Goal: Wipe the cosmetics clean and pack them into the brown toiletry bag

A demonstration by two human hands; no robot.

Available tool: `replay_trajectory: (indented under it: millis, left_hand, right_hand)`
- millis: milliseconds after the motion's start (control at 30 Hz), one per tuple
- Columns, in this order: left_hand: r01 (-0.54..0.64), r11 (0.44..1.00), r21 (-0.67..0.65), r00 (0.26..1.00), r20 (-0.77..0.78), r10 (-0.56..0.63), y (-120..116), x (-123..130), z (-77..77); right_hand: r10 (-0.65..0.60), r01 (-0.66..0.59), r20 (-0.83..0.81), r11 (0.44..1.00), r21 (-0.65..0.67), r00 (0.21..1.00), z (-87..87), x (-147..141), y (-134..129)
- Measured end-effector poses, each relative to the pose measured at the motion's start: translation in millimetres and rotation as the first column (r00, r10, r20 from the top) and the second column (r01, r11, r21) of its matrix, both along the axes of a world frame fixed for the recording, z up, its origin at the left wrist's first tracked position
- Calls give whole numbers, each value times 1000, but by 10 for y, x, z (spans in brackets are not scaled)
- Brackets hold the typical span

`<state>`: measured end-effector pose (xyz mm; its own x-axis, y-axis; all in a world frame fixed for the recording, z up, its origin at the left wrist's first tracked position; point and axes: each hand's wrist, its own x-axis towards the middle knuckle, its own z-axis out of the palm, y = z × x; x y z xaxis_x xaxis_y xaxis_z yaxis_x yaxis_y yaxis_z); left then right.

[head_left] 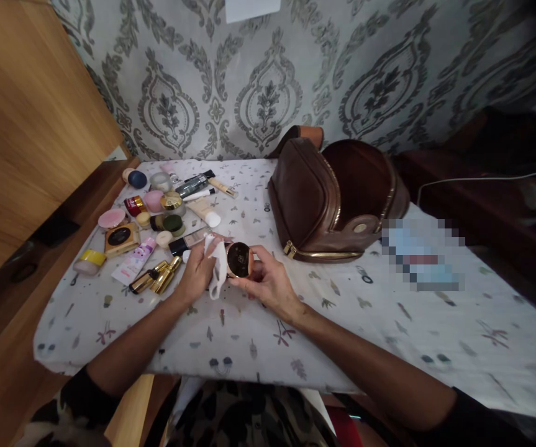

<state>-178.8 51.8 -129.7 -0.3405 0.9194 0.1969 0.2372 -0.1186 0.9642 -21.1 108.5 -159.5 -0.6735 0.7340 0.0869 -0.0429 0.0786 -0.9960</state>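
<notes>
"So, what sits furthest left?"

"A yellow-and-pale jar [89, 262], then a small tube [133, 261] and some gold tubes [168, 275], all on the patterned tablecloth [230, 347]."

"And the left hand [197, 270]?"

"Its fingers grip a white cloth [219, 273] against a round, dark-topped container [238, 259]."

"Where's that container, exactly?"

"Between both hands, above the tablecloth; the right hand [270, 279] clasps its right side."

"Further right?"

"A brown bag [302, 198], unzipped, then something pixelated [421, 254]."
</notes>
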Motion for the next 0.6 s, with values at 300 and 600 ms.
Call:
replay_trajectory:
  millis: [300,600]
  left_hand:
    - [-21,999,-39,998,52,23,-4,-25,-3]
    - [136,991,-7,990,36,-136,-15,41,-46]
  right_hand:
    - [-108,113,-37,975,193,993,17,20,19]
    - [-98,77,-198,991,-113,975,7,-56,43]
